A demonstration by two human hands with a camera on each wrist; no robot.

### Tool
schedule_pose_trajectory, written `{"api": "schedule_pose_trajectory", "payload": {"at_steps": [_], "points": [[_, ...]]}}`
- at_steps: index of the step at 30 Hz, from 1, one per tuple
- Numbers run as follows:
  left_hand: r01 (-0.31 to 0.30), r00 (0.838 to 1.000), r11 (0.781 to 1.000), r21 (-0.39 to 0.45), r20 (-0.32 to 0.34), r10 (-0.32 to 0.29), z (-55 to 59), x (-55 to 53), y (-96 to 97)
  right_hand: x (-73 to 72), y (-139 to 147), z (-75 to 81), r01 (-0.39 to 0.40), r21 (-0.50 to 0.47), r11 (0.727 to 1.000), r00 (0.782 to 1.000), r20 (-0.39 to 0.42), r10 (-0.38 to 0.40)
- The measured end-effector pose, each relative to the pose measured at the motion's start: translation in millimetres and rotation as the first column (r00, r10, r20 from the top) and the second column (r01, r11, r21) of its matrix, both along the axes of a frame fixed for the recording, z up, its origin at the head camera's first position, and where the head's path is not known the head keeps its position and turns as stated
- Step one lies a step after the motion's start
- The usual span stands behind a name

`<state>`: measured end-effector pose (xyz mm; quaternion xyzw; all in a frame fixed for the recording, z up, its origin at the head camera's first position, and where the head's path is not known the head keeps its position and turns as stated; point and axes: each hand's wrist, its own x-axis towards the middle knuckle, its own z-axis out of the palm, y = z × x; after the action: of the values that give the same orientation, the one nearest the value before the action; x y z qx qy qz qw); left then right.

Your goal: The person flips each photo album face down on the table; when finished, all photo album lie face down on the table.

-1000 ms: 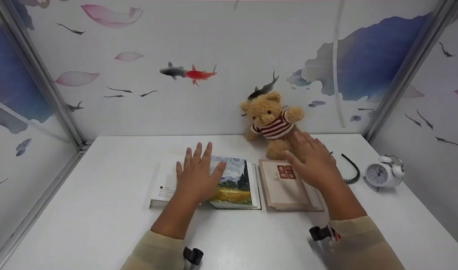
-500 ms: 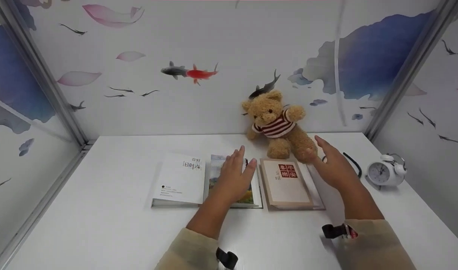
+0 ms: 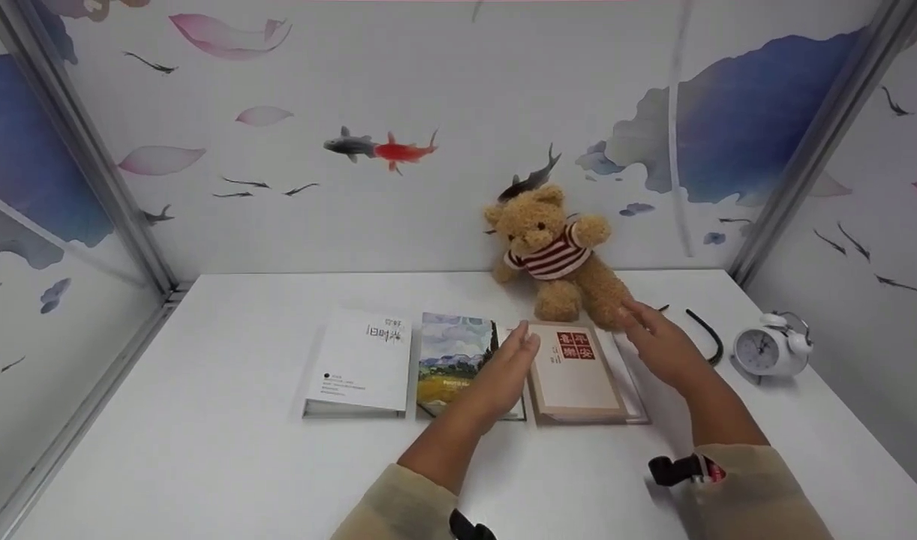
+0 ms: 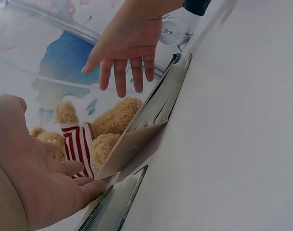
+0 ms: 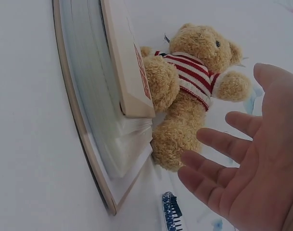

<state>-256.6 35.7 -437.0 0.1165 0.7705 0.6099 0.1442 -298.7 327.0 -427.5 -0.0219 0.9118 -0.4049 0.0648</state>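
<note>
A beige photo album [image 3: 578,379] with a red square of characters on its cover lies between my two hands. My left hand [image 3: 503,379] is at its left edge, palm turned inward and fingers straight, overlapping the landscape-covered photo album [image 3: 447,356]. On the other side, my right hand [image 3: 665,349] has its fingers extended, apart from the beige album's right edge in the right wrist view. Neither hand holds anything. A teddy bear [image 3: 552,251] in a striped shirt sits behind the beige album, one leg close to my right fingertips in the head view.
A white album [image 3: 361,367] lies at the left of the row. Right of my right hand are a dark toothed headband [image 3: 710,337] and a white alarm clock [image 3: 766,349]. Printed wall panels [image 3: 398,217] enclose the white table [image 3: 226,450] at the back and sides.
My left hand has moved right, from over the white and landscape albums to the beige album's left edge. My right hand has shifted from above the beige album to its right side.
</note>
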Motion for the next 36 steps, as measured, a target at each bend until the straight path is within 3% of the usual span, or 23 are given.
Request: {"api": "schedule_pose_trajectory", "payload": {"at_steps": [7, 17, 23, 36], "points": [[0.007, 0.992, 0.997, 0.075, 0.121, -0.016, -5.3, 6.3, 8.3, 1.5, -3.3, -4.3, -0.065, -0.18, 0.981, 0.99, 0.111, 0.086], [0.024, 0.976, 0.977, 0.213, 0.204, -0.069, -8.5, 9.0, 14.7, 2.6, -15.8, -0.2, -0.074, -0.222, 0.972, 0.973, 0.196, 0.118], [0.062, 0.973, 0.953, 0.297, 0.194, -0.124, -7.9, 8.1, 15.0, 3.3, -23.6, 1.4, -0.076, -0.234, 0.969, 0.967, 0.219, 0.128], [0.027, 0.989, 0.956, 0.294, 0.13, -0.067, -5.8, 8.0, 11.5, 11.9, -47.1, 10.4, -0.145, -0.265, 0.953, 0.953, 0.222, 0.207]]}}
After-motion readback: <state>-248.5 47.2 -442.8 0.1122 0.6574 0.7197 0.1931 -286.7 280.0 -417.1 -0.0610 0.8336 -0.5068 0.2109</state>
